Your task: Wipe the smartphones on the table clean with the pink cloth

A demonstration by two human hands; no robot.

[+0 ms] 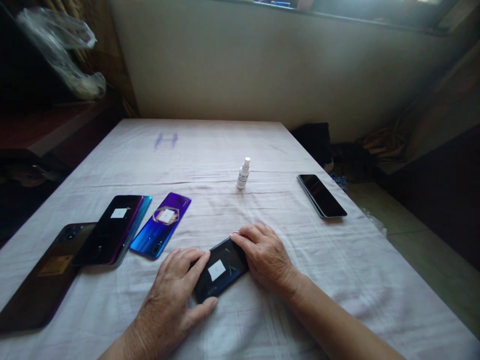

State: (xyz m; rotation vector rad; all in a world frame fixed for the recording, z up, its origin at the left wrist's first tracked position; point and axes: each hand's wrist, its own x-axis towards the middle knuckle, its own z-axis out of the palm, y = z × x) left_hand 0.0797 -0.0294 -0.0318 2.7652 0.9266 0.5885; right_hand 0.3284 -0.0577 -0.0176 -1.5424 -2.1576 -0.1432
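A dark smartphone point(219, 287) with a small white paper label on its upper face lies at a slant on the cloth between my hands. My left hand point(176, 287) grips its left end, thumb at the near edge and fingers along the far edge. At the opposite end, my right hand point(264, 252) is closed over the phone's corner, with its fingertips partly hidden. A blue-purple phone point(165, 225) with a white label lies a little beyond my left hand.
Farther left, a black-purple phone point(108, 235) rests on a teal one point(137, 225), beside a large brown phone point(41, 280). A small white spray bottle point(243, 173) stands upright mid-table. Dark phones, seemingly stacked point(321, 196), lie near the right edge of the cloth-covered table point(210, 155).
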